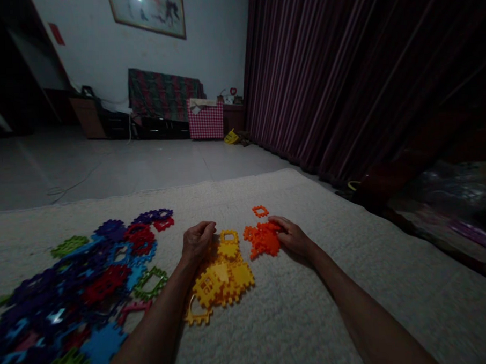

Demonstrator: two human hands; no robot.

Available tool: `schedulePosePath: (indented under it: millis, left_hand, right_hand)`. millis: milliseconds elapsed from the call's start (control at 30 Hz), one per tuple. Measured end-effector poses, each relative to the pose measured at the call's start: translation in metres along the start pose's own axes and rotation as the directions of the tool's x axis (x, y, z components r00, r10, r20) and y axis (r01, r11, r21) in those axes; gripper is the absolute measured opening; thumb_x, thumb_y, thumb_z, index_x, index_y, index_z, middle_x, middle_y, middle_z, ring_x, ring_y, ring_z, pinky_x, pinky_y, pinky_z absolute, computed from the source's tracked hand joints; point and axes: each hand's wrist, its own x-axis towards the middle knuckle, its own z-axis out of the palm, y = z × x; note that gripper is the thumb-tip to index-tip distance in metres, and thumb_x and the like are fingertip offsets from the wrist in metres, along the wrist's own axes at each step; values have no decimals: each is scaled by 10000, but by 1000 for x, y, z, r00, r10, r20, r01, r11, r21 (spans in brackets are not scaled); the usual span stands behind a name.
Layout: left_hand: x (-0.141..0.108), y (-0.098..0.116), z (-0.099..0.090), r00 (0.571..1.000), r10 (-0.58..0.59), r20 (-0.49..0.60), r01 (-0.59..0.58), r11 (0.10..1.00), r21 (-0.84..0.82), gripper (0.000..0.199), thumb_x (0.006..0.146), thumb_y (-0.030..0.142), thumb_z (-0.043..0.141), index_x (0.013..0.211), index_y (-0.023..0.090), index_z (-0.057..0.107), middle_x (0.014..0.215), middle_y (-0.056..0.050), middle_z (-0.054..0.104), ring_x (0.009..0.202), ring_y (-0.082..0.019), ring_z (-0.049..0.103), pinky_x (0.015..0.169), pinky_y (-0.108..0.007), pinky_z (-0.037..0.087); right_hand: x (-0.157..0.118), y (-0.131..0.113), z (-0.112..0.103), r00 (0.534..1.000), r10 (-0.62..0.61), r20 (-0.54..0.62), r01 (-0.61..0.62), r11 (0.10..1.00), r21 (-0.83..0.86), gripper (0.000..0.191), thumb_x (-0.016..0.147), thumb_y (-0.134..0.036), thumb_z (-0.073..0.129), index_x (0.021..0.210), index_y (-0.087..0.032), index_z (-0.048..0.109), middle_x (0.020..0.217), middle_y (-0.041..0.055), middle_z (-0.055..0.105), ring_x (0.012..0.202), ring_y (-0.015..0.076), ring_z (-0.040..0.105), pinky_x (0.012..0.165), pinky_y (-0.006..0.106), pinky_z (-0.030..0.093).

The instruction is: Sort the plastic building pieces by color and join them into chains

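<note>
My left hand [198, 242] is closed at the upper left edge of a pile of yellow interlocking plastic pieces [227, 279]. Its curled fingers hide whatever may be in them. The yellow pieces have toothed edges; some are solid plates and some are open frames. To the right, my right hand [294, 237] has its thumb and fingers closed on an orange interlocking piece [272, 233] at the right side of a small orange heap [262, 245]. Just beyond that heap lies a separate orange square frame [260, 211].
A large mixed heap of purple, blue, red and green pieces [81, 275] spreads over the left of the pale quilted mat [297, 319]. Beyond the mat are the tiled floor [165, 164], a low cabinet under a striped cloth [164, 94], and a dark curtain [303, 83] on the right.
</note>
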Motion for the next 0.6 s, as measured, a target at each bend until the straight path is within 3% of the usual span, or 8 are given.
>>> schedulePosePath:
  millis: [167,333,500,600]
  left_hand:
    - [-1,2,1,1000,7,1,-7,1000,12,404,745,493,567,858,156,759,800,-64,760,749,-203,681,679,-267,478]
    - [-1,0,1,1000,4,-8,-4,1000,18,410,744,496,569,867,154,759,795,-64,762,739,-202,682,669,-267,479]
    - [-2,1,0,1000,16,-14,-16,999,28,407,737,491,572,865,154,761,786,-59,763,738,-201,682,676,-267,482]
    - [-3,3,0,1000,20,-13,-19,999,37,396,740,481,565,851,157,762,776,-54,760,736,-199,684,675,-264,483]
  right_hand:
    - [1,1,3,998,-66,12,67,993,-101,461,749,-180,482,1172,-184,665,1272,118,634,1208,252,564,1092,451,404]
    - [-2,-1,6,992,-111,-54,101,982,-157,398,759,-157,452,1095,-180,665,1154,113,653,1111,233,592,1039,426,446]
    - [-8,-13,-8,983,-177,44,182,973,-143,509,700,-120,512,1184,-231,622,1288,109,579,1243,261,523,1074,471,416]
    - [-16,-29,-20,969,-221,106,238,953,-187,457,727,-172,612,1163,-308,629,1357,71,531,1318,269,461,1084,472,408]
